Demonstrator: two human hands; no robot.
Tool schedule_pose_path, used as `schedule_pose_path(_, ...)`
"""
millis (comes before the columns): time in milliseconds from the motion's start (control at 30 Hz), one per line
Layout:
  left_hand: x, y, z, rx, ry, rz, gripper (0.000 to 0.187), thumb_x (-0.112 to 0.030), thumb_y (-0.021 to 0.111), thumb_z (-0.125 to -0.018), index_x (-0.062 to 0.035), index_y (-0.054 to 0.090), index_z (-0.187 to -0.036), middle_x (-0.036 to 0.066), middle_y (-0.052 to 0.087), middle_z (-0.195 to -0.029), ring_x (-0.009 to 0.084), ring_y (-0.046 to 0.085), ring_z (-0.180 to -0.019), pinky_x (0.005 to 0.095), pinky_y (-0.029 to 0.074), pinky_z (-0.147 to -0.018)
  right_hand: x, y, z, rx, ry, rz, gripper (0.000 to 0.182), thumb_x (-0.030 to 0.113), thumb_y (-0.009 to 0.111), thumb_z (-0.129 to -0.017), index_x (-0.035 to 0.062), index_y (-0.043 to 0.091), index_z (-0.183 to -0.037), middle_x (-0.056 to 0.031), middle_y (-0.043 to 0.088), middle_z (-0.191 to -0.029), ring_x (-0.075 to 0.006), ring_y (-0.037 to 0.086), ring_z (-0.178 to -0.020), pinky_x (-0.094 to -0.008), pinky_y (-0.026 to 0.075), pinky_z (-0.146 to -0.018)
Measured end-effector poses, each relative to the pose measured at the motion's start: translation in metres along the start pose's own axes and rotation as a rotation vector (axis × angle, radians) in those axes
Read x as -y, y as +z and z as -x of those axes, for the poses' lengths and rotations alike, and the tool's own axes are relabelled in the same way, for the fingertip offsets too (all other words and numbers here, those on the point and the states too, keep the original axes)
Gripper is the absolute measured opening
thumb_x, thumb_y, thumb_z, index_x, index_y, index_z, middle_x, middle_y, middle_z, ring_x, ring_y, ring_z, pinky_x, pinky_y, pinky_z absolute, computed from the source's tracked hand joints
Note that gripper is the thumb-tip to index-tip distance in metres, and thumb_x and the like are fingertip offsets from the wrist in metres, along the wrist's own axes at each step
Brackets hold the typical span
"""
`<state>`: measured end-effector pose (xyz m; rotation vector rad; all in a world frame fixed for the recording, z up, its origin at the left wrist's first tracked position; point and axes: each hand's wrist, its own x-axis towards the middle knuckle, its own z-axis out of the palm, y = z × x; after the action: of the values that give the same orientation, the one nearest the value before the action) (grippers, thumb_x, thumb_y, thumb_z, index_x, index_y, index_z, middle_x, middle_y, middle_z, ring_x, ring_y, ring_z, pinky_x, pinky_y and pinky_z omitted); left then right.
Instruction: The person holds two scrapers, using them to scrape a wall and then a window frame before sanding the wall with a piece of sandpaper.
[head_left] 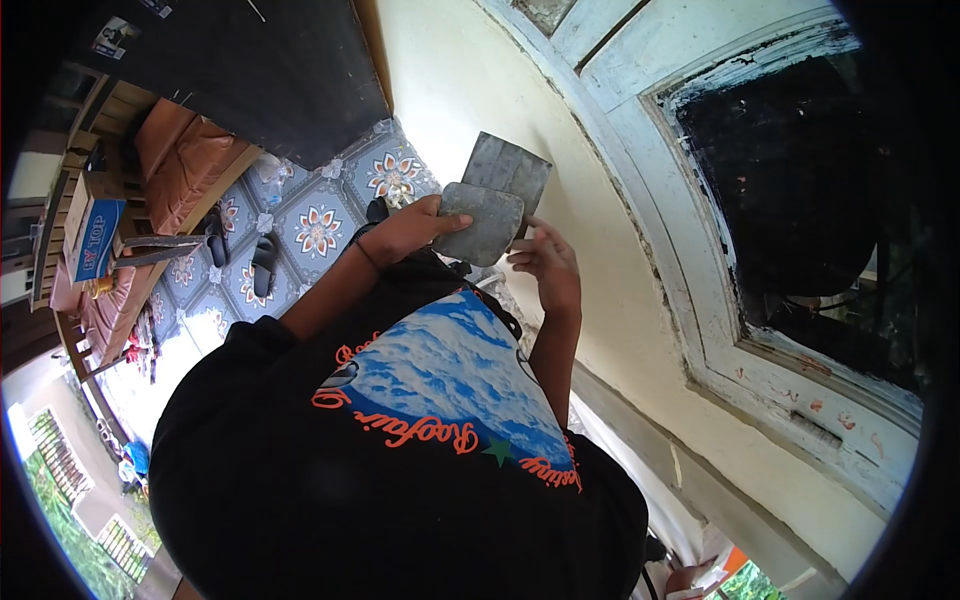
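My left hand [412, 230] is closed on a flat grey plate with rounded corners [484, 232], its thumb lying on the upper face. Behind and above it a second, rectangular grey plate [510, 168] shows, partly covered by the first. Both look like worn metal or plastic scraper blades; their handles, if any, are hidden. My right hand [548, 262] has its fingers bent at the lower right corner of the rectangular plate, where a small dark part shows. Its exact grip is partly hidden. The two plates overlap in front of my chest, near the cream wall.
A cream wall [600, 270] rises close on the right, with a white-framed dark window [800, 190]. To the left are flower-patterned floor tiles [318, 230], black slippers [264, 265], a brown cushioned seat [180, 150] and a blue box [97, 238]. A large black panel [270, 75] stands ahead.
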<state>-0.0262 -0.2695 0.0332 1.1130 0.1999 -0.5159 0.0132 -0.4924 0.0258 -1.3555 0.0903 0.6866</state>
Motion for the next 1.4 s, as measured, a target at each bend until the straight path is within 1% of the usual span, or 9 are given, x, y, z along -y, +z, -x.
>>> schedule_pose_path(133, -0.003, -0.002, 0.005, 0.038, -0.059, -0.087, 0.038, -0.019, 0.052, -0.082, 0.0054, 0.044, -0.110, 0.010, 0.055, -0.101, 0.0156, 0.053, -0.090, 0.0261, 0.042, -0.080, -0.002, -0.011, 0.003, -0.033, -0.016, -0.081, 0.047, 0.036, 0.039, -0.087, 0.0011, 0.038, -0.118, -0.0133, 0.054, -0.101, -0.0202, 0.053, -0.091, -0.0340, 0.046, -0.069)
schedule_pose_path(333, 0.000, -0.004, 0.004, 0.005, -0.056, -0.179, 0.043, -0.022, 0.055, -0.081, 0.0072, 0.043, -0.109, 0.012, 0.055, -0.098, 0.0163, 0.053, -0.088, 0.0245, 0.041, -0.080, -0.001, 0.009, 0.006, 0.011, -0.152, -0.322, 0.049, 0.038, 0.038, -0.087, 0.0003, 0.035, -0.119, -0.0129, 0.052, -0.104, -0.0222, 0.054, -0.090, -0.0397, 0.046, -0.076)
schedule_pose_path(633, -0.009, 0.004, 0.009, 0.033, -0.064, -0.243, 0.038, -0.021, 0.053, -0.082, 0.0066, 0.045, -0.107, 0.009, 0.056, -0.096, 0.0137, 0.052, -0.088, 0.0246, 0.041, -0.078, -0.006, 0.003, 0.012, 0.227, -0.210, -0.480, 0.059, 0.045, 0.045, -0.082, -0.0016, 0.035, -0.118, -0.0122, 0.052, -0.104, -0.0208, 0.055, -0.088, -0.0347, 0.049, -0.070)
schedule_pose_path(733, -0.022, 0.016, 0.012, 0.071, -0.102, -0.408, 0.032, -0.018, 0.051, -0.083, 0.0045, 0.048, -0.105, 0.007, 0.056, -0.096, 0.0121, 0.051, -0.087, 0.0246, 0.041, -0.078, -0.012, -0.005, 0.015, 0.250, -0.154, -0.300, 0.070, 0.050, 0.049, -0.077, -0.0002, 0.029, -0.123, -0.0115, 0.045, -0.117, -0.0228, 0.046, -0.106, -0.0380, 0.040, -0.086)
schedule_pose_path(867, -0.005, 0.005, -0.002, 0.183, -0.043, -0.288, 0.029, -0.016, 0.049, -0.084, 0.0031, 0.049, -0.105, 0.006, 0.057, -0.095, 0.0111, 0.051, -0.086, 0.0248, 0.040, -0.077, -0.006, -0.009, 0.030, 0.362, -0.191, -0.157, 0.073, 0.050, 0.052, -0.075, -0.0003, 0.029, -0.123, -0.0128, 0.045, -0.116, -0.0232, 0.046, -0.105, -0.0375, 0.042, -0.082)
schedule_pose_path(1067, -0.012, 0.012, -0.007, 0.215, -0.027, -0.492, 0.030, -0.020, 0.049, -0.084, 0.0041, 0.051, -0.101, 0.005, 0.058, -0.089, 0.0104, 0.052, -0.079, 0.0249, 0.042, -0.071, -0.032, -0.008, 0.023, 0.013, 0.049, -0.271, 0.048, 0.028, 0.049, -0.083, -0.0024, 0.035, -0.118, -0.0135, 0.050, -0.108, -0.0229, 0.054, -0.091, -0.0349, 0.048, -0.070)
schedule_pose_path(1233, -0.014, 0.009, -0.012, -0.063, -0.011, -0.604, 0.035, -0.027, 0.051, -0.083, 0.0051, 0.051, -0.097, 0.006, 0.058, -0.084, 0.0100, 0.054, -0.073, 0.0238, 0.043, -0.067, -0.096, -0.047, 0.032, -0.092, 0.320, -0.657, 0.033, 0.017, 0.040, -0.086, 0.0067, 0.038, -0.118, -0.0089, 0.047, -0.116, -0.0246, 0.047, -0.104, -0.0462, 0.038, -0.085)
schedule_pose_path(1333, 0.019, -0.013, -0.025, -0.292, -0.012, -0.185, 0.034, -0.026, 0.049, -0.083, 0.0068, 0.054, -0.090, 0.009, 0.058, -0.078, 0.0117, 0.055, -0.066, 0.0248, 0.045, -0.059, -0.160, -0.093, 0.053, -0.476, 0.346, -0.965, 0.033, 0.013, 0.039, -0.084, 0.0053, 0.039, -0.116, -0.0116, 0.048, -0.113, -0.0251, 0.049, -0.100, -0.0420, 0.040, -0.085)
schedule_pose_path(1400, 0.022, -0.024, -0.032, -0.331, 0.011, -0.077, 0.035, -0.027, 0.049, -0.082, 0.0067, 0.055, -0.089, 0.008, 0.059, -0.077, 0.0123, 0.056, -0.066, 0.0245, 0.045, -0.059, -0.168, -0.106, 0.064, -0.471, 0.161, -1.043, 0.031, 0.012, 0.039, -0.082, 0.0030, 0.046, -0.110, -0.0135, 0.051, -0.110, -0.0247, 0.050, -0.100, -0.0355, 0.042, -0.085)
